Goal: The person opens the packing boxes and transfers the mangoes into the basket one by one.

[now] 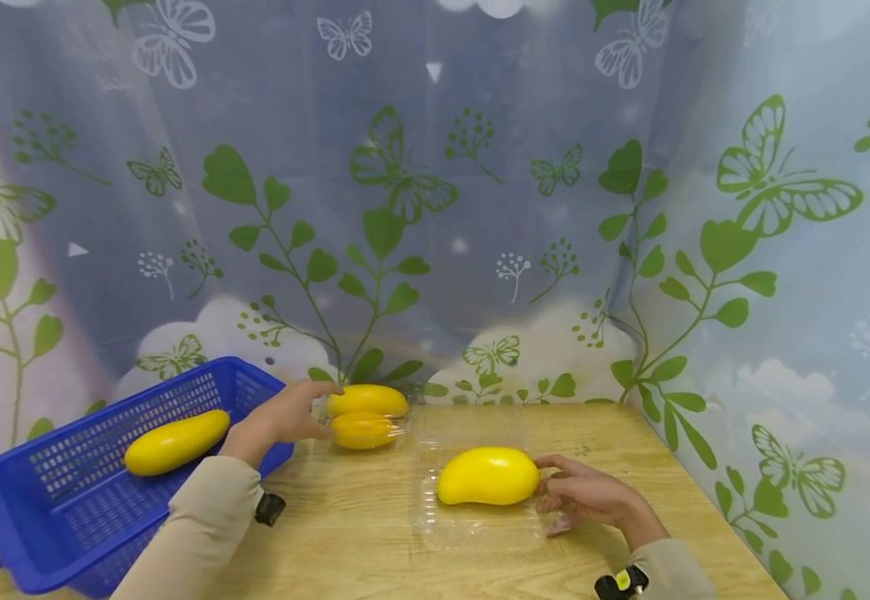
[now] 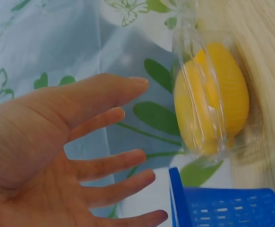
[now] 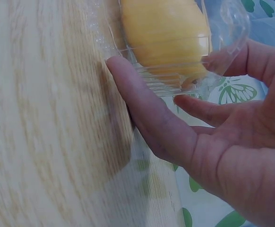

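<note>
In the head view, a yellow mango (image 1: 488, 476) lies in a clear plastic box (image 1: 480, 533). My right hand (image 1: 588, 493) is at that box's right end. The right wrist view has the thumb along its near side and a fingertip seen through the plastic; the fingers look loosely extended. My left hand (image 1: 285, 417) is beside another clear box (image 2: 251, 137), which encloses yellow fruit (image 2: 232, 90) that shows as two rounded shapes. In the left wrist view, the left hand's fingers spread out straight, with a gap between them and this box.
A blue basket (image 1: 97, 554) stands on the left with a long yellow fruit (image 1: 177, 443) inside, partly behind the left forearm. The wooden table (image 1: 345, 533) meets a patterned curtain (image 1: 465, 275) at the back and right.
</note>
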{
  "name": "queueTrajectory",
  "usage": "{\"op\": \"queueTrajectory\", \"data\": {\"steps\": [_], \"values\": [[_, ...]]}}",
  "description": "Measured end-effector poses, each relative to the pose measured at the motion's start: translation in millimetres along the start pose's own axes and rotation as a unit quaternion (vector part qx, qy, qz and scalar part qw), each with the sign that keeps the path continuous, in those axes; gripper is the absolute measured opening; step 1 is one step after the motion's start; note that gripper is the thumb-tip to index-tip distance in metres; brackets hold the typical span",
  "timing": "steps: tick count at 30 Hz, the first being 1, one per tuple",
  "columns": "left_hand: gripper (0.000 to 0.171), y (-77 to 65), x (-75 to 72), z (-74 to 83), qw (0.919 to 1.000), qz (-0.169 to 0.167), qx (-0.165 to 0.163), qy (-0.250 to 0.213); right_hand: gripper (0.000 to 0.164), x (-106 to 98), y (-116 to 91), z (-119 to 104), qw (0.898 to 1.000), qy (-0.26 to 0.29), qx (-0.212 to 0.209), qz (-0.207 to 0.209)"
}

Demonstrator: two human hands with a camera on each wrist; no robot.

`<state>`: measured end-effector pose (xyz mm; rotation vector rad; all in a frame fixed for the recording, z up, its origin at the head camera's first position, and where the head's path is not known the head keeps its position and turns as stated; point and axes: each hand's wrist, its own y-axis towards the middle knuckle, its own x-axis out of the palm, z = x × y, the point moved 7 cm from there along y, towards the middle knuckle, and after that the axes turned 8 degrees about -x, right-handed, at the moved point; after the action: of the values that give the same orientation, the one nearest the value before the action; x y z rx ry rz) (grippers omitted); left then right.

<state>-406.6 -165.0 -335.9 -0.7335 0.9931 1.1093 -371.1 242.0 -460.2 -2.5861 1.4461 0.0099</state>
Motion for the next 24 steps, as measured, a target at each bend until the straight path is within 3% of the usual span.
{"op": "queueTrajectory", "data": {"steps": [16,24], "values": [[0.060,3.9,15.3,46.4,0.9990,0.010,0.042,-0.013,0.066,-1,0,2,1.000,0.000,0.004,0.005],[0.058,7.3,23.5,60.5,0.9979,0.012,0.062,0.015,0.067,0,-1,-1,1.000,-0.007,0.001,0.005]]}}
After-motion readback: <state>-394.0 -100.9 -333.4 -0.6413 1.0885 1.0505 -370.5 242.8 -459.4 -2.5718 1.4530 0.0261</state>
